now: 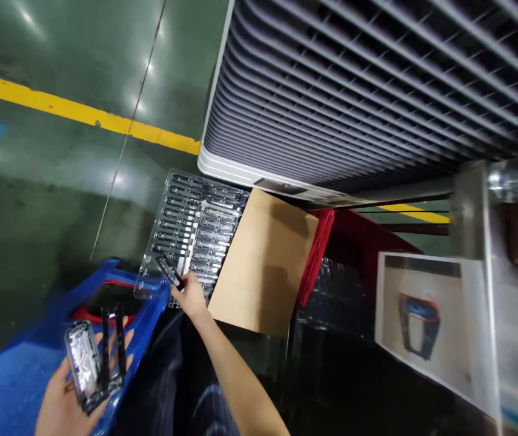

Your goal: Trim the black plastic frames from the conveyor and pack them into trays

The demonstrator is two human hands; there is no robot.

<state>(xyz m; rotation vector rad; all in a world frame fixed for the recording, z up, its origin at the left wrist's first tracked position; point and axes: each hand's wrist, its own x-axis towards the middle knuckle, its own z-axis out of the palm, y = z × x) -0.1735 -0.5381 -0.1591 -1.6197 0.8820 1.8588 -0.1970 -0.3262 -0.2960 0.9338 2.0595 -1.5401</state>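
Here, keeps the hands well apart, each closed on something dark. Supports a black casing (85, 363) with a shiny inside in the left hand (65, 406), palm turned up, together with a narrow black frame (121, 345) standing just beside the casing, in front of the spread fingers. Pinches a slim black part (169, 271) between the fingertips of the right hand (192, 297), tilted over the lower end of a clear plastic tray (149, 280). Has two columns of similar dark parts (174, 224) lying in that tray.

Has a cardboard sheet (263, 260) just right of the tray, a large grey grille (331, 103) beyond both, and red material (317, 260) along the cardboard's far edge, with clear plastic (331, 297) next to it. Has a blue plastic thing (17, 375) behind and below the left hand, and a green floor (49, 181) with a yellow stripe (72, 116) at upper left. Shows at right a printed sheet (422, 321) near a metal post (470, 218), bearing a picture of a dark, tapering object with a pale front; cannot make out any lettering there, given the blur.
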